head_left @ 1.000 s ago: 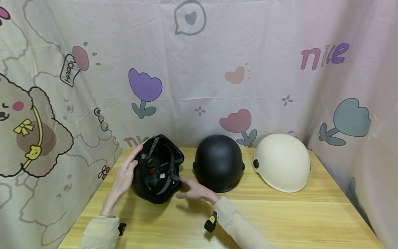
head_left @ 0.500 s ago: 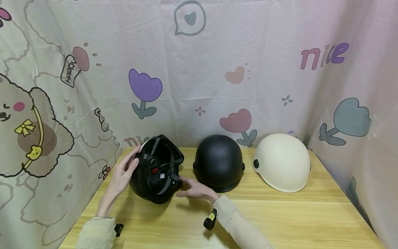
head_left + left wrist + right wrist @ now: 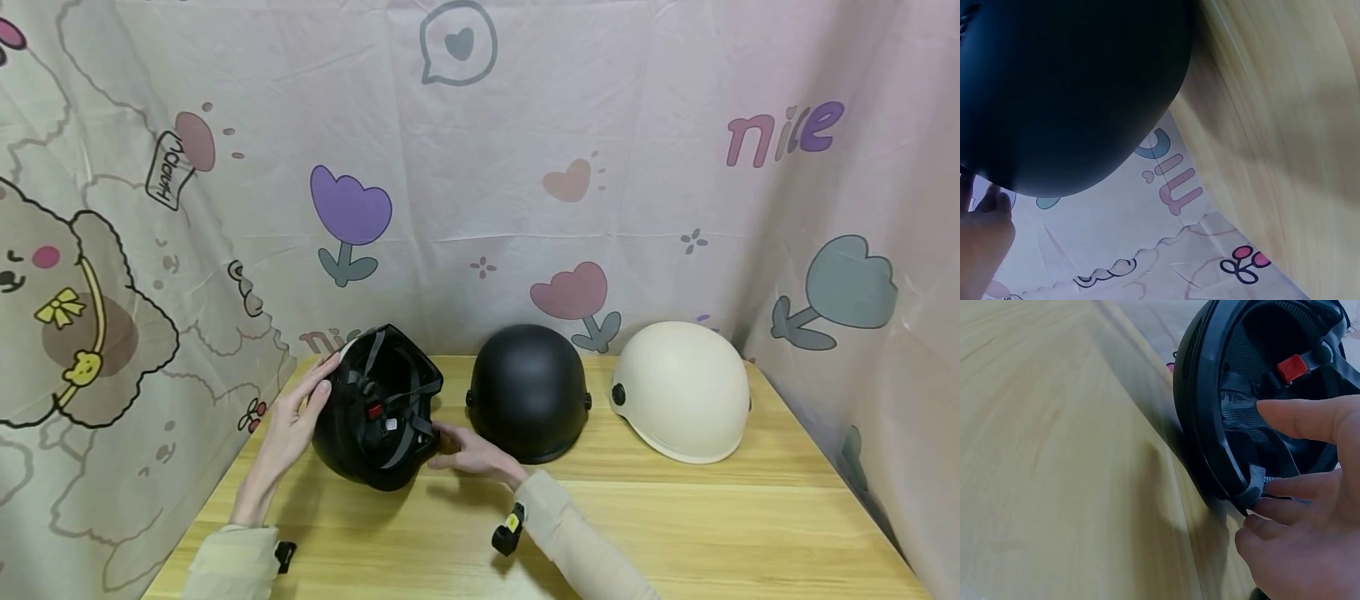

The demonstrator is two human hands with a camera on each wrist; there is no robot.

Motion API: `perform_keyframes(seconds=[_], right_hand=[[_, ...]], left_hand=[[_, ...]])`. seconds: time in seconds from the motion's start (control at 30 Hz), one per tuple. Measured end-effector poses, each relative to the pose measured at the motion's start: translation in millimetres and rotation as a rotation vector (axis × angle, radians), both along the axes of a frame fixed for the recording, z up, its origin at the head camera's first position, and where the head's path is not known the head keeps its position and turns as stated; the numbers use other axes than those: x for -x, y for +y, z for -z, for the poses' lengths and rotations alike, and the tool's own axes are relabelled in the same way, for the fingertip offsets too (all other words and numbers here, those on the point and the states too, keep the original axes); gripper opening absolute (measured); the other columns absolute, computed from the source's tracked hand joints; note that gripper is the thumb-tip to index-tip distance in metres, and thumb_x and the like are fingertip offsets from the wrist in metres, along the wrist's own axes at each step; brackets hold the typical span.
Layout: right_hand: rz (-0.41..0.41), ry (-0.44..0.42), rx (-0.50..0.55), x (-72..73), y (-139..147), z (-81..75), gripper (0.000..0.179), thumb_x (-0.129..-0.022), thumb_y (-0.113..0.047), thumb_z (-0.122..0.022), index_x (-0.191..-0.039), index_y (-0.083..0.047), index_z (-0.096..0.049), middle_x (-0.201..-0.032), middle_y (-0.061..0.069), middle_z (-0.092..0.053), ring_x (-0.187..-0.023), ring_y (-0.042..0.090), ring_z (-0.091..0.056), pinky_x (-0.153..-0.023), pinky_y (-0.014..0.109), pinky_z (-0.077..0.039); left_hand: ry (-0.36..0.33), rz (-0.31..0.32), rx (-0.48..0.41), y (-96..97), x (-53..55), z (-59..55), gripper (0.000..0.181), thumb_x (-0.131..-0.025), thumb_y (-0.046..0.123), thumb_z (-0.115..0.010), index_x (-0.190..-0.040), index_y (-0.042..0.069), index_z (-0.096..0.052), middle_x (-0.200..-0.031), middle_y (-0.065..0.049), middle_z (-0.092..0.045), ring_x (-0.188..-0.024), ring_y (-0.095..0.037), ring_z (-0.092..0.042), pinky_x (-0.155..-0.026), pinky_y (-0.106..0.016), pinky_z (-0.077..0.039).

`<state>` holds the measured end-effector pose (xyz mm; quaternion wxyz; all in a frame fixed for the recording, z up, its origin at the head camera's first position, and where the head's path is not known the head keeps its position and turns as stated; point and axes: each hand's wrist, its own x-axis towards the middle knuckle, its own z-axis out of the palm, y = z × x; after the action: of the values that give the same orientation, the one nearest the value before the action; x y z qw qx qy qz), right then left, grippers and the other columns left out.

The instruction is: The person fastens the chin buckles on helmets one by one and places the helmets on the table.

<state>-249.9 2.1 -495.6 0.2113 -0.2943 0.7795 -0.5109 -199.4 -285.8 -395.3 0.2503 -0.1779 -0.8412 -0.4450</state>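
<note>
A black helmet (image 3: pixel 378 408) stands tilted at the left of the table, its hollow inside facing the head camera. Straps cross the opening, and a red buckle (image 3: pixel 1292 367) shows within. My left hand (image 3: pixel 291 425) rests its fairly straight fingers on the outer left side of the shell, thumb spread apart. In the left wrist view, the fingers meet the smooth shell (image 3: pixel 1072 94). At the lower right rim, my right hand (image 3: pixel 476 456) touches the edge beside a grey strap (image 3: pixel 1252 486) with its fingers. Its thumb extends straight across the opening; the hidden fingertips are unclear.
To the right stand a second black helmet (image 3: pixel 528 392), dome up, and a cream helmet (image 3: pixel 682 392) beyond it. All rest on a wooden table (image 3: pixel 720 533). A patterned cloth (image 3: pixel 480 167) hangs behind and at both sides.
My left hand has shifted slightly left and its thumb has moved farther from the fingers. The tilted helmet has turned a little leftward; the right hand hardly moved.
</note>
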Motion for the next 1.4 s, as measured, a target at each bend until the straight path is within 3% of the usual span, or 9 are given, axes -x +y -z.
perform_keyframes(seconds=[0.13, 0.33, 0.7, 0.8, 0.87, 0.93, 1.03, 1.13, 1.4], right_hand=[[0.022, 0.046, 0.0, 0.3, -0.4, 0.9, 0.071, -0.093, -0.026, -0.068, -0.155, -0.006, -0.039, -0.16, 0.011, -0.04, -0.15, 0.029, -0.035, -0.121, 0.053, -0.031], [0.044, 0.04, 0.057, 1.4, 0.3, 1.9, 0.064, -0.093, -0.02, -0.068, -0.152, -0.008, -0.044, -0.157, 0.011, -0.045, -0.149, 0.032, -0.038, -0.121, 0.055, -0.031], [0.028, -0.044, 0.14, 2.0, 2.4, 2.5, 0.061, -0.095, -0.013, -0.065, -0.151, -0.004, -0.043, -0.159, 0.014, -0.042, -0.151, 0.034, -0.034, -0.124, 0.052, -0.028], [0.021, -0.039, 0.138, 2.5, 2.9, 2.1, 0.06, -0.096, -0.013, -0.064, -0.151, -0.004, -0.043, -0.159, 0.014, -0.042, -0.151, 0.034, -0.033, -0.124, 0.052, -0.027], [0.018, -0.031, 0.137, 2.4, 3.1, 1.5, 0.059, -0.096, -0.012, -0.064, -0.151, -0.004, -0.044, -0.158, 0.014, -0.043, -0.151, 0.034, -0.034, -0.124, 0.053, -0.027], [0.015, -0.021, 0.136, 2.4, 3.1, 1.2, 0.058, -0.096, -0.011, -0.063, -0.151, -0.004, -0.044, -0.158, 0.014, -0.044, -0.151, 0.033, -0.034, -0.124, 0.053, -0.027], [0.014, -0.011, 0.134, 2.6, 3.1, 1.2, 0.058, -0.096, -0.01, -0.064, -0.15, -0.005, -0.045, -0.157, 0.014, -0.045, -0.151, 0.033, -0.035, -0.124, 0.053, -0.027], [0.014, -0.005, 0.126, 3.0, 3.1, 1.5, 0.058, -0.095, -0.011, -0.064, -0.15, -0.005, -0.045, -0.157, 0.013, -0.046, -0.151, 0.033, -0.035, -0.124, 0.053, -0.027], [0.009, 0.006, 0.123, 4.2, 3.7, 3.2, 0.058, -0.096, -0.012, -0.064, -0.15, -0.006, -0.046, -0.157, 0.013, -0.046, -0.15, 0.033, -0.036, -0.124, 0.054, -0.027]], left_hand=[[-0.004, 0.029, 0.006, -0.7, -0.3, 0.6, 0.04, -0.106, 0.005, -0.046, -0.146, 0.008, -0.054, -0.152, -0.019, -0.05, -0.146, 0.011, -0.029, -0.113, -0.002, -0.022], [-0.011, 0.067, 0.004, -1.3, 0.2, 1.6, 0.042, -0.106, 0.004, -0.044, -0.148, 0.007, -0.051, -0.155, -0.02, -0.046, -0.146, 0.011, -0.029, -0.113, -0.002, -0.022], [-0.008, 0.064, -0.014, -1.7, 1.9, 4.0, 0.041, -0.105, 0.002, -0.047, -0.146, 0.005, -0.053, -0.155, -0.021, -0.045, -0.144, 0.009, -0.034, -0.11, -0.002, -0.026], [-0.039, 0.019, 0.026, -2.6, 1.2, 4.9, 0.041, -0.106, 0.007, -0.049, -0.146, 0.01, -0.053, -0.159, -0.016, -0.041, -0.147, 0.002, -0.032, -0.109, -0.002, -0.026], [-0.068, -0.006, 0.049, -3.7, 0.8, 5.6, 0.043, -0.105, 0.01, -0.05, -0.148, 0.012, -0.051, -0.162, -0.017, -0.035, -0.153, -0.014, -0.028, -0.118, -0.019, -0.027], [-0.116, -0.024, 0.065, -4.6, -0.2, 5.2, 0.045, -0.106, 0.013, -0.051, -0.151, 0.014, -0.048, -0.165, -0.019, -0.028, -0.155, -0.031, -0.021, -0.123, -0.043, -0.025], [-0.187, -0.023, 0.07, -6.3, -1.0, 4.6, 0.049, -0.107, 0.018, -0.049, -0.155, 0.015, -0.041, -0.166, -0.026, -0.019, -0.152, -0.05, -0.013, -0.112, -0.075, -0.018], [-0.244, -0.032, 0.099, -7.9, -1.2, 4.3, 0.05, -0.108, 0.025, -0.045, -0.158, 0.02, -0.036, -0.166, -0.026, -0.015, -0.152, -0.053, -0.01, -0.11, -0.079, -0.014], [-0.295, -0.03, 0.118, -8.2, 0.4, 4.2, 0.052, -0.11, 0.031, -0.041, -0.16, 0.025, -0.03, -0.168, -0.023, -0.011, -0.154, -0.049, -0.01, -0.113, -0.078, -0.014]])
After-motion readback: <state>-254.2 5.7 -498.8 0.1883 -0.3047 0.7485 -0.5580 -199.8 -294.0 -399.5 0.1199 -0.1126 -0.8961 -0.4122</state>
